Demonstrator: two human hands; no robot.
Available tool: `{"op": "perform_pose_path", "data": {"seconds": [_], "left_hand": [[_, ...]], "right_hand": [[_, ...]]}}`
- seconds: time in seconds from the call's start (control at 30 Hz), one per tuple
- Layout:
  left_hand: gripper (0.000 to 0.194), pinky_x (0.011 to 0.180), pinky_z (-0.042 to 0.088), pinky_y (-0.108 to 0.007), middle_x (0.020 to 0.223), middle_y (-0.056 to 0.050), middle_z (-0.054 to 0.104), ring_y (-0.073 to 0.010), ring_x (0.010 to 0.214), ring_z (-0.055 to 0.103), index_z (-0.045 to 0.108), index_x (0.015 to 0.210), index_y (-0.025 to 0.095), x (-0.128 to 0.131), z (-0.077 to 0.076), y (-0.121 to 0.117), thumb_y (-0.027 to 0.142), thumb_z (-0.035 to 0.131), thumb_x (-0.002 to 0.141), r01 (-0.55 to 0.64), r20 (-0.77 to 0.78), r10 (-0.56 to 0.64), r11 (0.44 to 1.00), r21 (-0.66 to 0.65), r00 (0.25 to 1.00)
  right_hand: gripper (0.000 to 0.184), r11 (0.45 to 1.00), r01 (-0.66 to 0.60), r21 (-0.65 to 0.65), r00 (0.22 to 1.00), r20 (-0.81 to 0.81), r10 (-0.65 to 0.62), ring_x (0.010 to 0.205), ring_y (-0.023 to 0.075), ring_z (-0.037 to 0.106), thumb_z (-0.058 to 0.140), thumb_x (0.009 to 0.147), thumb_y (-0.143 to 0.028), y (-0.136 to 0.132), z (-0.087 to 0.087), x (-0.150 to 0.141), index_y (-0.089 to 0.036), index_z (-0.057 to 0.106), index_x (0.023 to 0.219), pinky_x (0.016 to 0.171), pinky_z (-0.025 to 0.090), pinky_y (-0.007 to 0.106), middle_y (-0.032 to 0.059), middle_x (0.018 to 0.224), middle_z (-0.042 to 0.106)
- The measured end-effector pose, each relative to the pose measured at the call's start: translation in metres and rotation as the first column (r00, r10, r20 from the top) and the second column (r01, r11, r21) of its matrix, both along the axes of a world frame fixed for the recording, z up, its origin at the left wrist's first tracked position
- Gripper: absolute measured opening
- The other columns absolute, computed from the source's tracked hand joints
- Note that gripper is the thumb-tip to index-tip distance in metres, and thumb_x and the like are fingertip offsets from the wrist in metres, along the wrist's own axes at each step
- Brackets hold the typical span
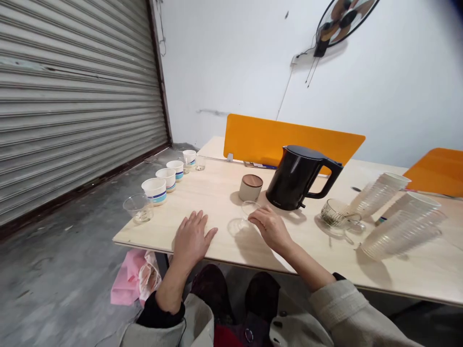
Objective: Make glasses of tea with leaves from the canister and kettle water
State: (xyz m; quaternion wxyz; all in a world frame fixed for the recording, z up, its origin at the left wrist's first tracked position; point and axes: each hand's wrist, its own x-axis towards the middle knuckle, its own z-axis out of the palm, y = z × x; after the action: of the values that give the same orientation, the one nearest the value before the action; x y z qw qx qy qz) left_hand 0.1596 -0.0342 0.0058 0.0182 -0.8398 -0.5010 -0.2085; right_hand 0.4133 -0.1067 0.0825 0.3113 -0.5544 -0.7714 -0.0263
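My left hand (193, 237) lies flat on the wooden table (224, 193), fingers spread, holding nothing. My right hand (270, 227) rests just right of it, its fingers pinched on the rim of a clear plastic cup (247, 212) that is tilted on the tabletop. A black electric kettle (298, 177) stands right behind that hand. A small beige canister with a brown lid (251, 187) sits to the kettle's left.
Along the table's left edge runs a row of paper cups with blue bands (155, 191) and clear cups (138, 208). Stacks of clear cups (401, 231) lie on their sides at right, near a glass strainer cup (334, 213). Orange dividers (289, 140) stand behind. A pink bag (132, 277) lies on the floor.
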Motion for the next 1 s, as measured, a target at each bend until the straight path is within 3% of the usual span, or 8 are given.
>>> {"op": "perform_pose_path", "data": {"seconds": [0.4, 0.57, 0.67, 0.73, 0.8, 0.83, 0.93, 1.0], "left_hand": [[0.054, 0.119, 0.034, -0.050, 0.154, -0.015, 0.050, -0.0336, 0.146, 0.042, 0.058, 0.140, 0.013, 0.000, 0.002, 0.000, 0.049, 0.045, 0.101, -0.007, -0.012, 0.007, 1.000, -0.014, 1.000], [0.056, 0.119, 0.034, -0.051, 0.154, -0.014, 0.051, -0.0339, 0.145, 0.042, 0.058, 0.140, 0.012, -0.001, -0.002, 0.000, 0.049, 0.043, 0.101, -0.005, -0.028, 0.005, 1.000, -0.008, 1.000], [0.057, 0.118, 0.035, -0.051, 0.153, -0.014, 0.051, -0.0336, 0.144, 0.043, 0.059, 0.139, 0.012, -0.002, -0.008, 0.002, 0.051, 0.042, 0.101, -0.006, -0.043, 0.006, 1.000, 0.020, 0.999], [0.057, 0.117, 0.035, -0.050, 0.153, -0.014, 0.051, -0.0336, 0.144, 0.043, 0.059, 0.139, 0.013, -0.003, -0.011, 0.004, 0.051, 0.041, 0.101, -0.003, -0.059, 0.005, 0.999, 0.037, 0.998], [0.059, 0.117, 0.036, -0.051, 0.153, -0.014, 0.051, -0.0343, 0.144, 0.043, 0.059, 0.139, 0.012, -0.004, -0.013, 0.005, 0.052, 0.040, 0.101, 0.004, -0.074, -0.001, 0.999, 0.040, 0.997], [0.059, 0.117, 0.036, -0.052, 0.153, -0.014, 0.052, -0.0347, 0.144, 0.043, 0.059, 0.139, 0.012, -0.004, -0.014, 0.005, 0.052, 0.039, 0.101, 0.006, -0.079, -0.003, 0.999, 0.040, 0.997], [0.061, 0.116, 0.036, -0.052, 0.152, -0.015, 0.052, -0.0351, 0.144, 0.044, 0.059, 0.139, 0.011, -0.004, -0.013, 0.005, 0.052, 0.037, 0.101, 0.008, -0.093, -0.004, 0.999, 0.045, 0.996], [0.061, 0.116, 0.036, -0.051, 0.152, -0.015, 0.052, -0.0347, 0.143, 0.044, 0.059, 0.139, 0.011, -0.004, -0.012, 0.004, 0.052, 0.036, 0.101, 0.004, -0.104, 0.001, 0.999, 0.050, 0.995]], "right_hand": [[0.020, 1.000, -0.014, -0.010, 0.999, 0.036, 0.014, 0.093, 0.0231, 0.059, 0.053, 0.099, -0.022, -0.006, -0.004, 0.004, -0.022, 0.072, 0.091, 0.081, 0.050, 0.036, 0.0065, 0.087, 0.072], [0.027, 0.993, 0.001, 0.118, 1.000, 0.030, -0.005, 0.117, 0.0280, 0.058, 0.065, 0.092, -0.020, -0.012, -0.007, 0.006, -0.022, 0.069, 0.118, 0.098, 0.050, 0.047, 0.0102, 0.124, 0.070], [0.035, 0.979, 0.101, 0.177, 0.995, -0.002, -0.102, 0.121, 0.0279, 0.058, 0.063, 0.093, -0.024, -0.036, -0.010, 0.022, -0.026, 0.065, 0.128, 0.101, 0.050, 0.048, 0.0095, 0.132, 0.066], [0.034, 0.950, 0.270, 0.157, 0.963, -0.062, -0.263, 0.106, 0.0250, 0.066, 0.057, 0.097, -0.029, -0.062, -0.014, 0.044, -0.027, 0.063, 0.130, 0.090, 0.055, 0.042, 0.0090, 0.124, 0.070], [0.035, 0.857, 0.508, 0.084, 0.860, -0.095, -0.501, 0.083, 0.0211, 0.069, 0.050, 0.099, -0.033, -0.094, -0.019, 0.075, -0.024, 0.063, 0.130, 0.073, 0.055, 0.035, 0.0080, 0.109, 0.073], [0.035, 0.767, 0.639, 0.053, 0.769, -0.057, -0.637, 0.077, 0.0211, 0.069, 0.048, 0.099, -0.035, -0.110, -0.022, 0.093, -0.023, 0.064, 0.128, 0.070, 0.053, 0.034, 0.0076, 0.104, 0.074], [0.041, 0.455, 0.890, 0.016, 0.448, 0.148, -0.882, 0.090, 0.0259, 0.070, 0.040, 0.099, -0.033, -0.152, -0.028, 0.147, -0.019, 0.066, 0.128, 0.075, 0.051, 0.036, 0.0117, 0.117, 0.073], [0.047, 0.312, 0.948, -0.058, 0.317, 0.253, -0.914, 0.098, 0.0281, 0.070, 0.035, 0.099, -0.034, -0.169, -0.029, 0.174, -0.019, 0.065, 0.132, 0.078, 0.050, 0.037, 0.0141, 0.127, 0.070]]}}
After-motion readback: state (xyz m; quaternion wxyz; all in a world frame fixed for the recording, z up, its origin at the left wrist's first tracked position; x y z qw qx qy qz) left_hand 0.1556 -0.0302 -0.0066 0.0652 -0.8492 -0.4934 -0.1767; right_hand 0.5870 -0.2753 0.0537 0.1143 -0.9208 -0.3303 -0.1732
